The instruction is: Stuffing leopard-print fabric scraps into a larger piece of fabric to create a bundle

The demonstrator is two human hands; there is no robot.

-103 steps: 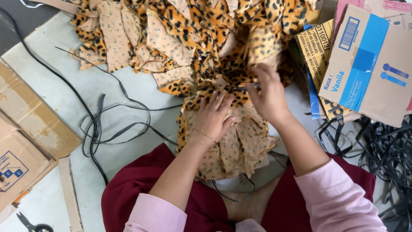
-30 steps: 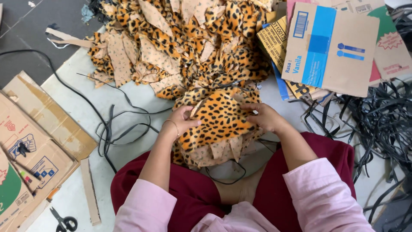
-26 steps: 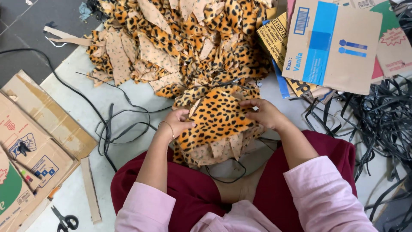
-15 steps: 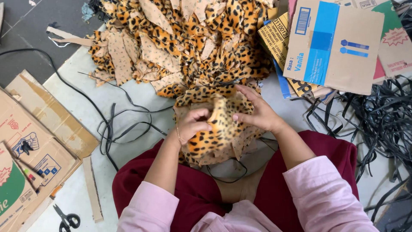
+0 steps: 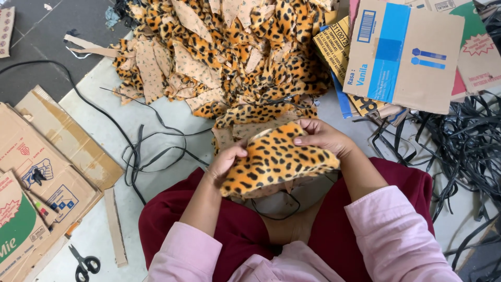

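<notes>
A leopard-print fabric piece [image 5: 274,164] is gripped over the lap, the left hand [image 5: 225,162] closed on its nine o'clock edge and the right hand [image 5: 324,137] pinching its one o'clock corner. It is best kept taut and held level, edges aligned, clear of the fabric pile [image 5: 229,52] on the floor at twelve o'clock.

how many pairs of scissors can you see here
1. The black-handled scissors lie on the pale floor at the bottom left, beside a cardboard strip. Others may be hidden under the leopard-print fabric pile or the flattened cartons.
</notes>
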